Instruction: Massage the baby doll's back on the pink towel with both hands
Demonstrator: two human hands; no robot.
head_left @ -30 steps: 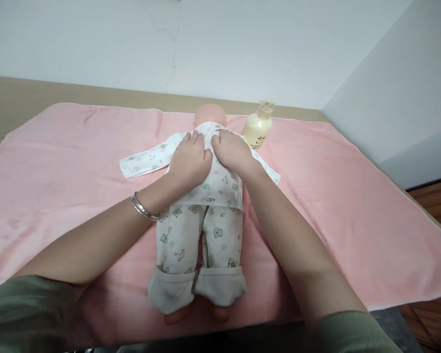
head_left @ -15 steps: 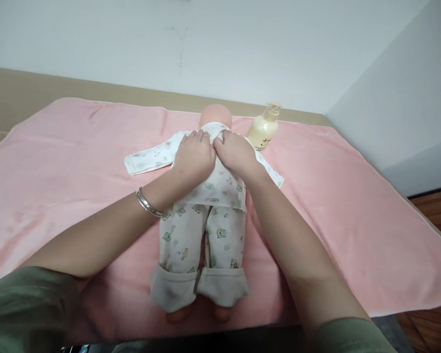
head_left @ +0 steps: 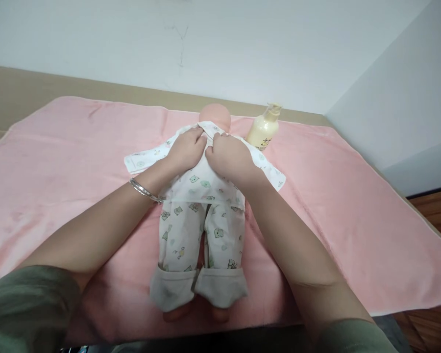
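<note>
A baby doll (head_left: 214,113) lies on a pink blanket (head_left: 106,132), its head toward the wall and its feet toward me. It wears a white printed shirt (head_left: 206,185) and matching trousers (head_left: 220,235) with thick grey-white turned-up cuffs. Both my hands are at the shirt's neckline. My left hand (head_left: 187,148), with a silver bangle at the wrist, pinches the fabric left of the collar. My right hand (head_left: 231,156) is curled closed on the fabric just to the right. The shirt's sleeves lie spread out to both sides.
A pale yellow pump bottle (head_left: 263,128) stands on the blanket right of the doll's head. Behind the tan table edge (head_left: 132,93) rises a white wall. Brown wood flooring shows at the lower right.
My left hand has shifted slightly left, and its fingers have drawn into a pinch. My right hand has moved a little left, and the collar fabric now lies differently between them.
</note>
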